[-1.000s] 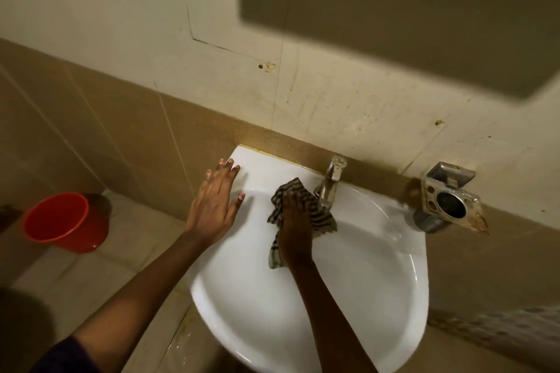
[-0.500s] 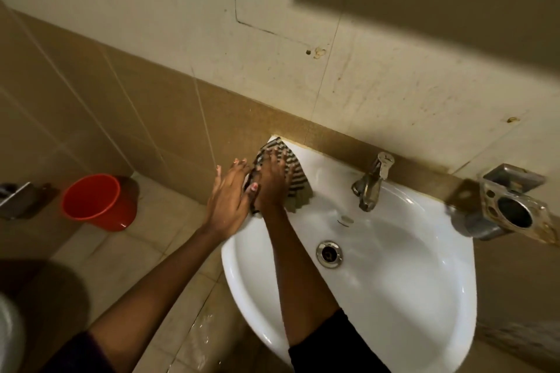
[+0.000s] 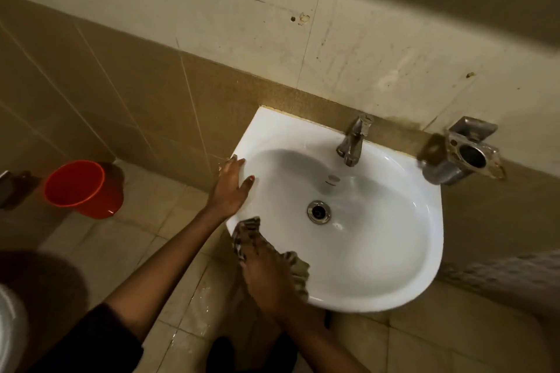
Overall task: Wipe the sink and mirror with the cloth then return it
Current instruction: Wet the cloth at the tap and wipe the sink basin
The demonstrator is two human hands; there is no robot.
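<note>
A white wall-mounted sink (image 3: pixel 424 251) fills the middle right, with a metal tap (image 3: pixel 353 142) at its back and a drain (image 3: pixel 318 211) in the bowl. My right hand (image 3: pixel 263 269) presses a striped, checked cloth (image 3: pixel 298 271) flat onto the sink's front left rim. My left hand (image 3: pixel 231 185) lies flat on the left rim, fingers spread, holding nothing. The mirror is not in view; only a dark shadow band crosses the wall at the top right.
A red bucket (image 3: pixel 81 188) stands on the tiled floor to the left. A rusty metal holder (image 3: pixel 463 154) juts from the wall right of the sink. A white rounded object (image 3: pixel 9 330) shows at the lower left edge. Wet patches mark the floor below the sink.
My right hand has dragged the cloth from the sink's back left corner along the left rim to the front left rim. My left hand has stayed on the left rim. The view shifted left and down.
</note>
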